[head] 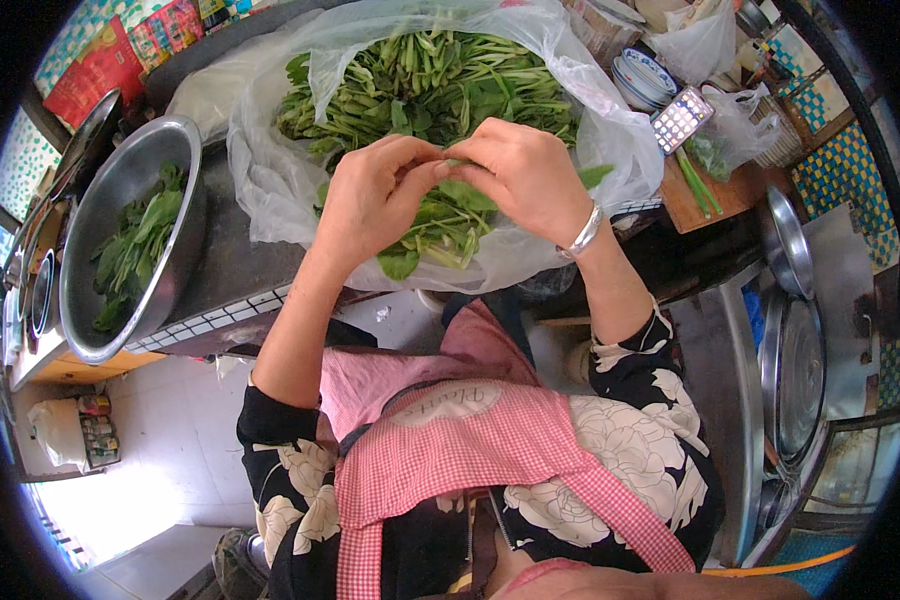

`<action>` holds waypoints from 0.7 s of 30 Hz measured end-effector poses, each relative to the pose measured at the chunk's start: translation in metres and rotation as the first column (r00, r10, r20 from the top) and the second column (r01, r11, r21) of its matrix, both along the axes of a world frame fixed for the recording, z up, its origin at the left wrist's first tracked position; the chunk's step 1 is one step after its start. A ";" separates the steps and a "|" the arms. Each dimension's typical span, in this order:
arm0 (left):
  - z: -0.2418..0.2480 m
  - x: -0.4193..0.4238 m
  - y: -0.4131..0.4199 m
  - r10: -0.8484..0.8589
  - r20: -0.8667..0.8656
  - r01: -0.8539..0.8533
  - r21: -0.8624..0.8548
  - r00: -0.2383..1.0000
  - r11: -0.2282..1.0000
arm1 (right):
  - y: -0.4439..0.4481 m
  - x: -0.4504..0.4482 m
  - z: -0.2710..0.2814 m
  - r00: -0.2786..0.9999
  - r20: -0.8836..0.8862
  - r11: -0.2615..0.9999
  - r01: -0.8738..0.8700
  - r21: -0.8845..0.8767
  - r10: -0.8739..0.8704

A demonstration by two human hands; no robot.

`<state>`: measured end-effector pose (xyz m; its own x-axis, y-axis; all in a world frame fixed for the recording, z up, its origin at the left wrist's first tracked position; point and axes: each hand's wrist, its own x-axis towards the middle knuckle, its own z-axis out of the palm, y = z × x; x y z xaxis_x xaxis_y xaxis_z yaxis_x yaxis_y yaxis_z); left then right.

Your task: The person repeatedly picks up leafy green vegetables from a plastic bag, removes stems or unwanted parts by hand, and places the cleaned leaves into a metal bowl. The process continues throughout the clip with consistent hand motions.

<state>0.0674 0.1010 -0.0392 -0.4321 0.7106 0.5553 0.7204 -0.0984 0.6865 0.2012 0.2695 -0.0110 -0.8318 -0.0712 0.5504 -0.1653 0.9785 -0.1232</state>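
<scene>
My left hand [382, 196] and my right hand [521, 176] meet fingertip to fingertip, pinching a green stem [456, 162] between them. A leaf [594, 176] sticks out beside my right wrist. Both hands are above an opened clear plastic bag [270, 180], in which a large heap of leafy greens [435, 82] lies with many stems bunched together. Loose leaves and short stems [450, 229] lie on the near part of the bag, below my hands. To the left, a steel basin [184, 247] holds a smaller pile of leafy greens [144, 240].
The dark counter [247, 262] has a white-tiled edge. At the right are stacked bowls [641, 79], a phone [682, 120], a wooden cutting board [742, 196] with green onions [697, 184], and a plastic bag [750, 124]. Metal pans [791, 375] stand lower right.
</scene>
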 end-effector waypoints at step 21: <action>-0.014 -0.019 -0.019 -0.034 0.369 -0.026 0.156 0.929 0.987 | 0.016 -0.074 0.025 0.784 -0.412 0.008 -0.469 -0.883 0.465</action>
<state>0.0486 0.0819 -0.0528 -0.6247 0.6307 0.4604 0.4184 -0.2275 0.8793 0.1268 0.2859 0.0136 -0.8427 0.1004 0.5289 -0.5382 -0.1776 -0.8239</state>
